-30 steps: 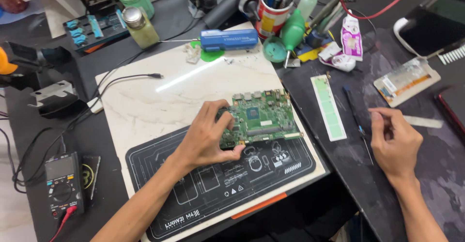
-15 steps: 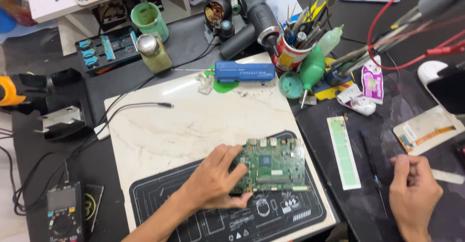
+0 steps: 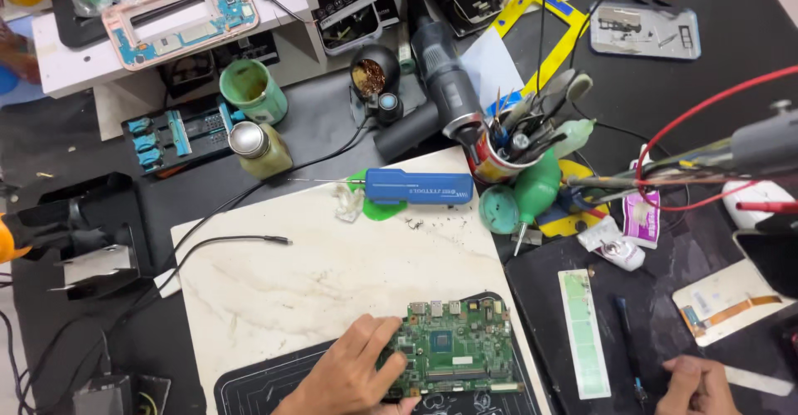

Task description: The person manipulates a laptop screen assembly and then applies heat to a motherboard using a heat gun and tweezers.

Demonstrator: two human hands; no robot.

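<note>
Nearest, at the bottom edge: left hand [image 3: 349,378] lies on the green circuit board [image 3: 449,353], fingers [image 3: 378,340] spread over its left side and curled round its edge, pinning it rather than lifting; board sits flat on the black work mat [image 3: 249,390], which lies on the pale marble-look slab [image 3: 332,257]. Right hand [image 3: 694,386] is half out of frame at bottom right, fingers curled shut, right by a thin dark tool [image 3: 628,344]; can't tell if it's gripped. Progress, judging by layout: board is out, bare and face up, w/ no tool on it yet, so the work on it looks barely begun. Room: slab is mostly bare above and left of the board, good space to slide it; right of it, a green strip [image 3: 582,332] sits close. Further back it gets tight: blue screwdriver case [image 3: 420,186] at the slab's far edge, green blower bulb [image 3: 532,191], tool cup [image 3: 499,149], red wires [image 3: 698,116] looping in at right. Black cable [image 3: 224,245] reaches onto the slab's left side. Far desk [image 3: 324,124] is crowded w/ jars & phone parts.
</note>
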